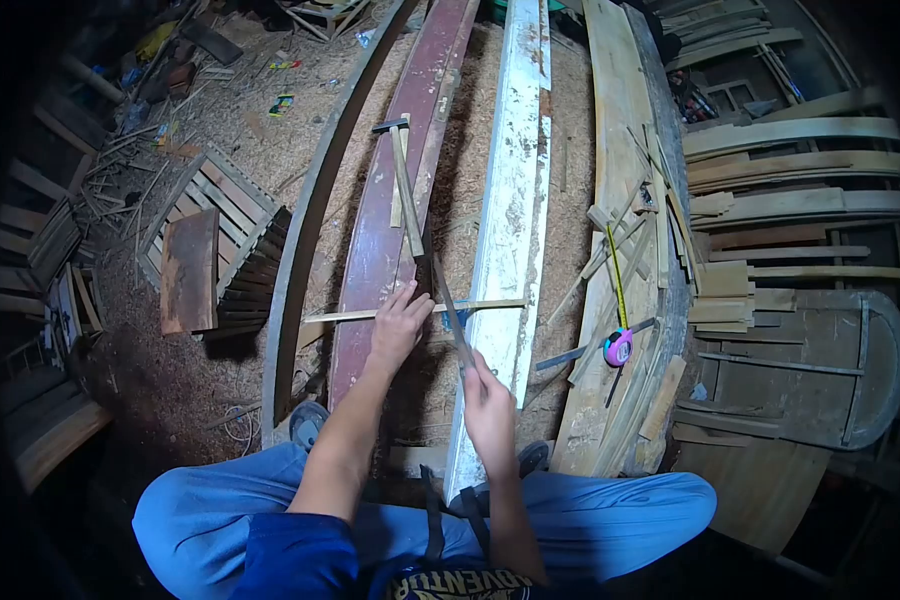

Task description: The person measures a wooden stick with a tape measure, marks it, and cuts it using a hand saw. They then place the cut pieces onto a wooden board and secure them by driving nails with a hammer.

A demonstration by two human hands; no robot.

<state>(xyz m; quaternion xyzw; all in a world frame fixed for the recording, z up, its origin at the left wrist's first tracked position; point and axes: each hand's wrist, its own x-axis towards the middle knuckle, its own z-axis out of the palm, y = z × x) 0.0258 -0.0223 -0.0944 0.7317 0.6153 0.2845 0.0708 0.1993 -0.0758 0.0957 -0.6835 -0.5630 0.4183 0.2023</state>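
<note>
A thin wooden strip (pixel 350 316) lies crosswise over the maroon board (pixel 375 250) and the white, worn board (pixel 510 215). My left hand (pixel 400 326) rests on this strip, fingers bent over it and holding it against the maroon board. My right hand (pixel 489 412) is closed around the near end of a saw (pixel 449 298), whose long narrow blade is seen nearly edge-on. The blade points away from me and crosses the strip between the two boards. Beyond my left hand, a hammer (pixel 407 195) lies on the maroon board beside a short wood piece (pixel 396 208).
A pink tape measure (pixel 618 347), its yellow tape pulled out, lies on the right-hand plank (pixel 620 90) among loose strips. A slatted wooden crate (pixel 232 190) stands left. Curved wood pieces (pixel 800 165) are stacked right. Wood shavings (pixel 460 200) cover the floor.
</note>
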